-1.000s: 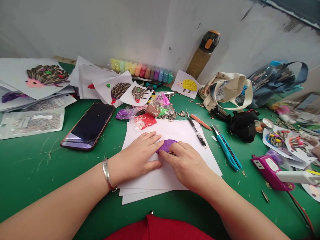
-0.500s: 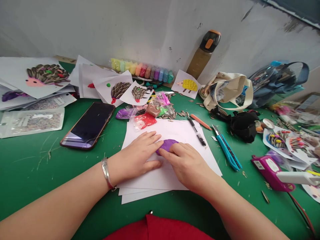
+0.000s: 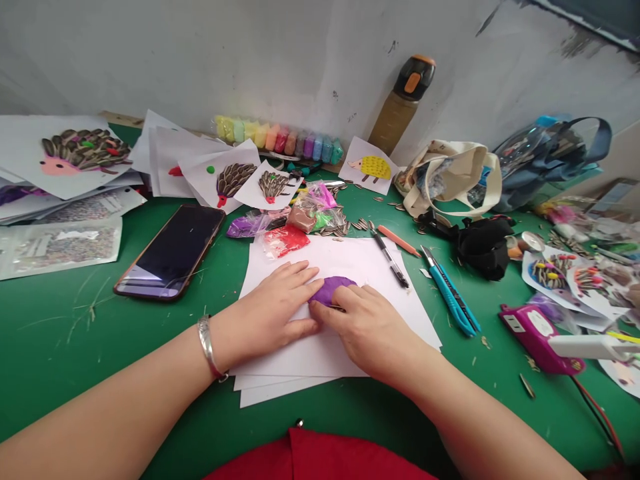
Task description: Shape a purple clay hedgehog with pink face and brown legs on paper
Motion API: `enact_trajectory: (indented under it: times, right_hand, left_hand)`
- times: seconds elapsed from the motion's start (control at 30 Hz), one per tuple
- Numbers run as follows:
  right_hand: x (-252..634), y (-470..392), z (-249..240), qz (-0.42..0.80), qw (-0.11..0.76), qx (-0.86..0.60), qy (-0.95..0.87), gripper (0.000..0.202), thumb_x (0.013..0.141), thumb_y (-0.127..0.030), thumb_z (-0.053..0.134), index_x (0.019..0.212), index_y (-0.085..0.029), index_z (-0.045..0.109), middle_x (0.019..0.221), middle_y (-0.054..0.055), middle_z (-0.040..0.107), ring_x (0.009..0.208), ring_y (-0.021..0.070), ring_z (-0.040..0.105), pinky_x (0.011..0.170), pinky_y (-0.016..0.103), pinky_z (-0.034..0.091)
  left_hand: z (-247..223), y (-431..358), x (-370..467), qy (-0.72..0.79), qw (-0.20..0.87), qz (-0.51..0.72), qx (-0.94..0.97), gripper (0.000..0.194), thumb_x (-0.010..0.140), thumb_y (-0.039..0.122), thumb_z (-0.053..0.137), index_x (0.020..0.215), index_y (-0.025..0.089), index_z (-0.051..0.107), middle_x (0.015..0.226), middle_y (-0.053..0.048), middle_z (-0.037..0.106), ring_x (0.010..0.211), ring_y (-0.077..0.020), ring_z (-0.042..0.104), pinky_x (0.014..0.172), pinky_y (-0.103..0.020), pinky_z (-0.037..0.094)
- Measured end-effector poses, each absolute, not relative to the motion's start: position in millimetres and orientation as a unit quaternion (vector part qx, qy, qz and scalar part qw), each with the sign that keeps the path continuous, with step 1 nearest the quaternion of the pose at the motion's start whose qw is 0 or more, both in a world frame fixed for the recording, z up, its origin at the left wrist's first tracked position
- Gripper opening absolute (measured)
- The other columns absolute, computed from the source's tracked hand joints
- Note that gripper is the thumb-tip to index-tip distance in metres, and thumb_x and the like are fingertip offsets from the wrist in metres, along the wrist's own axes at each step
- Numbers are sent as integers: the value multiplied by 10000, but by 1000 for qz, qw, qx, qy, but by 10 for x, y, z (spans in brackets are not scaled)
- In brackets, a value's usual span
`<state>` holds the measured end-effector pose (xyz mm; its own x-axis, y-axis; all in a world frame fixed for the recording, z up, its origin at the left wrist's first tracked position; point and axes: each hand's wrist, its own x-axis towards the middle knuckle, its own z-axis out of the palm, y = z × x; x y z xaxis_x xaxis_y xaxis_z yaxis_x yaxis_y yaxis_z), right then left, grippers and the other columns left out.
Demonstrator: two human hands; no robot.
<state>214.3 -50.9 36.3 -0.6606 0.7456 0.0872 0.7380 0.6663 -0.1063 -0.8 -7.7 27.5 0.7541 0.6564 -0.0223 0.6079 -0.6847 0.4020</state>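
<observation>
A flattened piece of purple clay (image 3: 334, 288) lies on a stack of white paper (image 3: 300, 360). My left hand (image 3: 277, 303) rests flat on the paper with its fingers stretched out, fingertips at the clay's left edge. Over the lower right part of the clay, my right hand (image 3: 367, 320) is closed, its fingers bent and pressed down. A small sliver shows beneath its fingers, too little to name. Beyond the paper are loose sunflower seeds (image 3: 361, 225) and a bag of red clay (image 3: 286, 240).
A black pen (image 3: 389, 257) lies on the paper. To the right are an orange stick (image 3: 399, 241), a blue utility knife (image 3: 453, 293) and a magenta glue gun (image 3: 540, 340). A phone (image 3: 170, 253) lies left; seed hedgehog pictures (image 3: 87, 150) and a bottle (image 3: 403, 107) stand behind.
The view has shifted slightly. My right fingers have moved a little at the clay, and more of its upper edge shows. My left hand stays flat.
</observation>
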Motion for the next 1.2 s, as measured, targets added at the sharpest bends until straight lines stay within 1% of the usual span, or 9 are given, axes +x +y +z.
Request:
enact_trajectory:
  times: [0.17, 0.33, 0.5, 0.67, 0.77, 0.87, 0.93, 1.1, 1.2]
  right_hand:
    - [2201, -512, 388, 67, 102, -426, -896, 406, 901, -61, 436, 1197, -248, 641, 896, 42, 571, 779, 173, 480, 692, 300, 331]
    - [2208, -529, 380, 53, 60, -412, -908, 358, 905, -97, 443, 1159, -234, 656, 853, 41, 561, 698, 173, 445, 659, 312, 320]
    - [2231, -519, 390, 85, 82, -420, -900, 361, 911, -86, 439, 1149, -252, 654, 883, 41, 575, 746, 168, 480, 669, 291, 340]
    - [2249, -503, 404, 80, 58, -408, -908, 325, 913, -108, 451, 1112, -246, 666, 836, 32, 563, 675, 161, 458, 629, 290, 340]
    - [2276, -472, 435, 105, 84, -421, -897, 375, 932, -111, 419, 1203, -254, 636, 889, 44, 588, 744, 172, 520, 673, 290, 397]
    - [2343, -429, 466, 124, 121, -464, -869, 435, 961, -132, 369, 1354, -212, 535, 887, 62, 618, 774, 181, 569, 693, 291, 444]
    - [2401, -399, 471, 125, 140, -496, -848, 421, 974, -171, 373, 1370, -191, 517, 869, 64, 648, 766, 184, 594, 683, 291, 460]
    - [2520, -316, 441, 125, 172, -581, -785, 270, 948, -236, 473, 1150, -220, 652, 907, 47, 722, 775, 181, 655, 689, 279, 475]
    - [2549, -268, 410, 134, 177, -598, -770, 229, 939, -240, 483, 1051, -223, 682, 919, 36, 733, 788, 178, 666, 689, 272, 474]
  left_hand:
    - [284, -75, 1, 347, 198, 49, 916, 641, 904, 457, 604, 1443, 150, 443, 1542, -139, 382, 1454, -318, 271, 1176, -496, 257]
    - [307, -77, 12, 352, 203, 57, 912, 653, 902, 479, 599, 1441, 144, 445, 1540, -144, 384, 1452, -318, 278, 1177, -487, 258]
    - [284, -80, -9, 351, 204, 57, 912, 639, 909, 487, 580, 1443, 164, 441, 1550, -133, 368, 1461, -314, 258, 1180, -492, 248]
    - [270, -82, -17, 354, 217, 66, 907, 658, 903, 479, 591, 1454, 160, 426, 1557, -131, 356, 1462, -310, 259, 1189, -488, 248]
    - [288, -81, -19, 362, 227, 60, 902, 689, 896, 477, 603, 1472, 158, 401, 1565, -120, 341, 1468, -304, 243, 1195, -480, 246]
    - [315, -73, -30, 380, 240, 46, 892, 744, 903, 524, 576, 1502, 148, 346, 1588, -122, 282, 1474, -294, 229, 1193, -457, 263]
    - [329, -65, -41, 391, 246, 47, 886, 754, 910, 568, 539, 1505, 148, 344, 1592, -120, 268, 1470, -292, 243, 1187, -445, 283]
    - [326, -51, -69, 393, 224, 72, 889, 653, 942, 553, 488, 1462, 163, 431, 1560, -110, 348, 1441, -286, 318, 1172, -436, 322]
    - [310, -47, -83, 395, 201, 102, 891, 570, 957, 510, 483, 1416, 173, 495, 1531, -104, 406, 1411, -283, 378, 1157, -431, 357]
